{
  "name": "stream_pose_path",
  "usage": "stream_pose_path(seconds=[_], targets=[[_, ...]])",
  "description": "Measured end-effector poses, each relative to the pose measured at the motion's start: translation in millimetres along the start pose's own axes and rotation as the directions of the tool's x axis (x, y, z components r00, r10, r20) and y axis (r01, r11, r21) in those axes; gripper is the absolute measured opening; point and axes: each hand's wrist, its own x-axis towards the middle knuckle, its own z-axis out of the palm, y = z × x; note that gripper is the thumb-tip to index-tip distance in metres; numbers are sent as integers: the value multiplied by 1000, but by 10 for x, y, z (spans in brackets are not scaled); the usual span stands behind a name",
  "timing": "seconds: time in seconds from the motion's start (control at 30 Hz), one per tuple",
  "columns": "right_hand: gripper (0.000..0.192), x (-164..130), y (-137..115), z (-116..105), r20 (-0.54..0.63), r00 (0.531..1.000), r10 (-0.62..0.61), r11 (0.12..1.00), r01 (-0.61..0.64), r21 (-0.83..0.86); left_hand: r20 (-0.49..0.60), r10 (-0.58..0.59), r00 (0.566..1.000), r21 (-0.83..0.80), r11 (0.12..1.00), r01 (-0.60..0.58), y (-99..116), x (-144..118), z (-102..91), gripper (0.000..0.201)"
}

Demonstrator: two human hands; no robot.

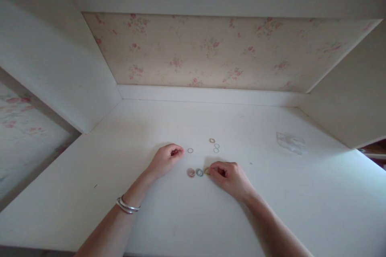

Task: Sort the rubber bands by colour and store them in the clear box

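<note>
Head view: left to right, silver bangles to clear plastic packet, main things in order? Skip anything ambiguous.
Silver bangles → left hand → pinkish rings → grey-blue rings → yellowish rings → right hand → clear plastic packet.

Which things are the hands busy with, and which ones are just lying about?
Seem part of it:
yellow rings, at the right hand
blue-grey rings and pink rings, in the same row
single ring, near the left hand
far rings, probably

Seem just lying about:
plastic bag, off to the right
tiny dark bits
</note>
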Motion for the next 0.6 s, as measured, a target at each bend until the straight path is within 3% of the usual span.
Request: stream_pose_path(seconds=[0.37,0.6], targets=[[31,20,84,-7,27,999,30,991,-34,127,-3,12,1000,26,1000,-12,-29,5,12,27],[28,22,15,3,-2,999,37,999,-37,21,-13,25,1000,36,999,-24,-44,5,20,24]])
